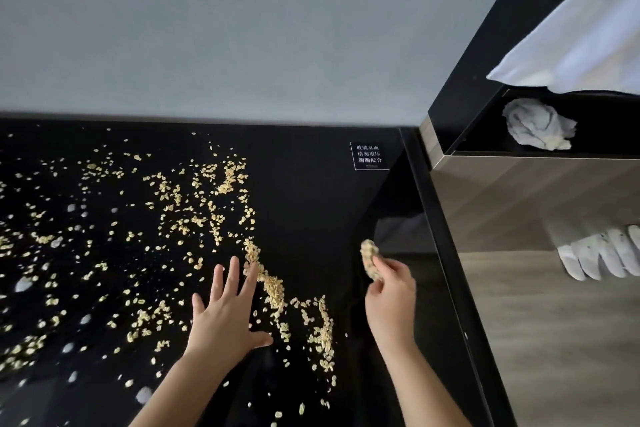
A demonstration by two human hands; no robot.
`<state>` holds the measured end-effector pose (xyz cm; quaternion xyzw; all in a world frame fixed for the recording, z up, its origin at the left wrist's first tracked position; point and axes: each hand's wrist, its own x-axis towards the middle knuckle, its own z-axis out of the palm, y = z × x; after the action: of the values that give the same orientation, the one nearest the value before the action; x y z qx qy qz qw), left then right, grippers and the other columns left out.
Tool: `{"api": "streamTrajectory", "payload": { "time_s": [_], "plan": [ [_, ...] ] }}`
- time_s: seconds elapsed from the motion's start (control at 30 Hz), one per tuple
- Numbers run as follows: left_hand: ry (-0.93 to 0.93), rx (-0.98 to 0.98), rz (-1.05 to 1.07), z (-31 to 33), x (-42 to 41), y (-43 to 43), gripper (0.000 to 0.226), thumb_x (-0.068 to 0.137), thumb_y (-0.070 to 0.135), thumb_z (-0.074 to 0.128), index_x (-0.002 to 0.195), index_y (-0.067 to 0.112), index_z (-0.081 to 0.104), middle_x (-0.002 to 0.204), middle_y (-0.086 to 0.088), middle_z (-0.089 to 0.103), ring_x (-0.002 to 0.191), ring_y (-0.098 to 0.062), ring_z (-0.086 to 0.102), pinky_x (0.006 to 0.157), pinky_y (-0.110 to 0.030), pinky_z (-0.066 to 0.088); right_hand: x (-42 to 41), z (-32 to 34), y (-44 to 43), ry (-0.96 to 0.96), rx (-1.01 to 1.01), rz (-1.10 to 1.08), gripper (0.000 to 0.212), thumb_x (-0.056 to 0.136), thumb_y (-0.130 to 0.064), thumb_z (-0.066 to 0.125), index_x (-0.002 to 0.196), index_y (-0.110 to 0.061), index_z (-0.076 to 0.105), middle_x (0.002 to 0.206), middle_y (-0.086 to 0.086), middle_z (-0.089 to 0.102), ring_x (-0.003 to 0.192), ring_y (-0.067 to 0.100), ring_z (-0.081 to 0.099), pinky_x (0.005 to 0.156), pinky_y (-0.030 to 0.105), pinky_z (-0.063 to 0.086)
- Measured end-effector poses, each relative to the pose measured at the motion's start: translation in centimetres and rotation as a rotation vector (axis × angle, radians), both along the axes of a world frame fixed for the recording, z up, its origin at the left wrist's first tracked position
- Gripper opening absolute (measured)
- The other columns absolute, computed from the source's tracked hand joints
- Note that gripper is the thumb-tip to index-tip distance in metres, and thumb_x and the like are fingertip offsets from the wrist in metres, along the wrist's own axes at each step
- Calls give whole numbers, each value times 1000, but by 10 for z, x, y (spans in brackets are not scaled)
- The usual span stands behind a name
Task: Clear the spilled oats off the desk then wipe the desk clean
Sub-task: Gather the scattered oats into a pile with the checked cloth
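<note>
Pale oat flakes (194, 215) lie scattered over most of the black glass desk (311, 191), thickest in a ridge (273, 284) just right of my left hand. My left hand (225, 315) lies flat on the desk with fingers spread, its fingertips touching that ridge. My right hand (391, 291) hovers near the desk's right edge, fingers pinched around a clump of oats (370, 258) held above the surface.
A small white-lettered label (370, 156) sits at the desk's back right corner. To the right stands a dark shelf unit with a crumpled white cloth (536, 125) in an open compartment and white fabric (571, 42) above. White slippers (602, 253) rest on the wooden floor.
</note>
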<state>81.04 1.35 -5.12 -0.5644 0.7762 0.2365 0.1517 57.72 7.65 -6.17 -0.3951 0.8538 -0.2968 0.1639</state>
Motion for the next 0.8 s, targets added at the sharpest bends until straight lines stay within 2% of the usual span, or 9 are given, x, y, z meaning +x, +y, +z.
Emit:
{"api": "streamTrajectory", "payload": {
  "time_s": [0.13,0.2,0.27,0.37,0.43,0.53,0.57,0.67,0.8],
  "plan": [
    [-30,59,28,-1,4,16,126,73,57,73,146,32,-27,155,-4,-31,144,-31,-23,114,-60,11,24,-9,15,32,64,11,52,82,12,56,125,-15,64,124,4,55,110,20,47,93,20,40],
    [-59,54,22,-4,8,20,125,73,56,72,147,29,-25,155,-5,-31,143,-30,-24,115,-59,10,59,-10,9,28,45,108,50,82,10,57,123,-17,65,124,-2,54,108,14,45,98,22,44],
    [-54,37,29,-8,10,22,126,73,56,72,147,27,-26,155,-4,-31,143,-27,-24,116,-58,8,95,-9,3,-6,40,231,46,86,6,54,124,-19,64,126,-6,52,109,11,43,97,15,39],
    [-34,19,45,-10,12,23,125,73,59,70,148,25,-24,156,-1,-29,144,-25,-24,117,-56,7,127,-5,-5,-79,66,380,48,89,5,48,130,-17,60,130,-6,49,116,14,42,93,13,35],
    [-27,15,51,-9,11,24,124,74,58,71,149,24,-22,156,-1,-28,144,-24,-22,117,-55,7,127,0,-6,-128,73,402,49,89,4,48,132,-16,58,129,-5,50,117,14,44,94,10,34],
    [-9,-5,63,-6,11,29,124,74,54,72,149,23,-22,157,-3,-26,145,-24,-21,118,-53,6,100,15,1,-139,-3,347,49,87,6,52,130,-16,60,124,-4,51,115,10,46,92,1,28],
    [-10,-13,62,-5,12,32,125,74,54,73,148,23,-23,157,-3,-26,145,-24,-21,118,-52,5,86,17,5,-125,-39,304,49,86,7,53,129,-15,61,122,-3,52,113,10,48,94,3,30],
    [-10,-16,65,-3,14,45,127,73,55,73,147,25,-26,156,-2,-27,144,-23,-22,118,-51,4,27,12,11,-50,-89,109,49,82,12,52,122,-13,66,119,3,54,109,19,51,95,20,41],
    [-18,-7,93,-5,16,56,126,72,56,73,149,23,-22,156,-1,-28,144,-21,-22,118,-52,6,-33,-4,-2,16,82,-38,47,86,10,52,126,-13,63,127,4,55,112,26,47,88,28,45]
  ]
}}
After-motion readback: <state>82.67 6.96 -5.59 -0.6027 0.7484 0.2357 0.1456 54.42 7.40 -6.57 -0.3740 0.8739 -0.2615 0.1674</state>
